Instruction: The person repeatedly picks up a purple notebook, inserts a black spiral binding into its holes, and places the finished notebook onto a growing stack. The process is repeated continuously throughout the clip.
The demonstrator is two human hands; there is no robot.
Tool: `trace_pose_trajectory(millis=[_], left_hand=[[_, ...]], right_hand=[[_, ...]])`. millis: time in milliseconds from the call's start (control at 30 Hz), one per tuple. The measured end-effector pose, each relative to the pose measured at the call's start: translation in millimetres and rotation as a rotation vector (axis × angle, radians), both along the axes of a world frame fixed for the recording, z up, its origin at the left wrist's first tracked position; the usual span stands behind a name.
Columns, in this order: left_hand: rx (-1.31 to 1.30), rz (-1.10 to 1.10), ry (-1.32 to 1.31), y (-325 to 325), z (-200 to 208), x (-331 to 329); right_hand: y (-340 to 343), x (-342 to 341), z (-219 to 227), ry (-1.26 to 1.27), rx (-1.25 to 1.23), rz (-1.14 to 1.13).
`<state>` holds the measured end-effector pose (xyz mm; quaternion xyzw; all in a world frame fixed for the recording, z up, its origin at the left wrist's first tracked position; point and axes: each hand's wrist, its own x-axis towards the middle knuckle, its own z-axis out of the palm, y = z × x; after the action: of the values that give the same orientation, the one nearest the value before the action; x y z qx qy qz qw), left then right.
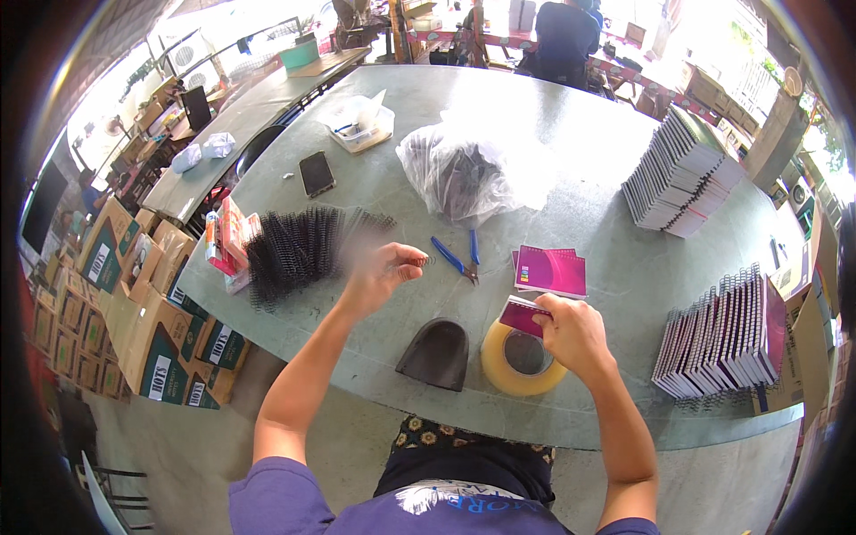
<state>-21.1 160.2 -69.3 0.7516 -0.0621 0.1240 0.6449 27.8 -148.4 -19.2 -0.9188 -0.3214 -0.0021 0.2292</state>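
Observation:
My left hand (382, 278) is raised over the table, fingertips pinched on a small black spiral binding coil (430, 261), most of it hidden by the fingers. In my right hand (578, 335) is a small magenta notebook (520, 316), tilted above a wide roll of clear yellowish tape (490, 361). Just beyond it lie several more magenta notebooks (553, 272). Cutting pliers (465, 266) with blue handles rest between the hands, their jaws toward me. A heap of black spiral coils (299, 251) spreads left of my left hand. Left of the tape sits a dark, round-ended block (434, 355).
A clear plastic bag (459, 174) with dark contents stands mid-table. Behind are a phone (316, 174) and a plastic tub (361, 134). Stacked spiral notebooks (685, 174) and upright bound notebooks (718, 343) occupy the right. Cartons (165, 343) stand left; a seated person (567, 40) is far off.

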Motion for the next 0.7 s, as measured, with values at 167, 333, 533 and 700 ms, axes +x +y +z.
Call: trace_pose_trajectory(millis=[167,333,533,700], left_hand=[[0.243,0.059,-0.007,-45.7,28.4,-15.6],[0.43,0.042,-0.132,-100.1,28.5,-19.5],[0.472,0.177,-0.247,-114.5,15.5,-15.6],[0.407,0.136,0.013,-116.6,24.8,-19.1]], right_hand=[[4.1,-4.2,1.2,0.002,0.108,-0.014],[5.5,-5.4,-5.9,-0.014,0.272,-0.033],[6.4,-8.7,-4.8,0.004,0.293,-0.008],[6.2,-11.8,-6.4,0.001,0.294,0.012]])
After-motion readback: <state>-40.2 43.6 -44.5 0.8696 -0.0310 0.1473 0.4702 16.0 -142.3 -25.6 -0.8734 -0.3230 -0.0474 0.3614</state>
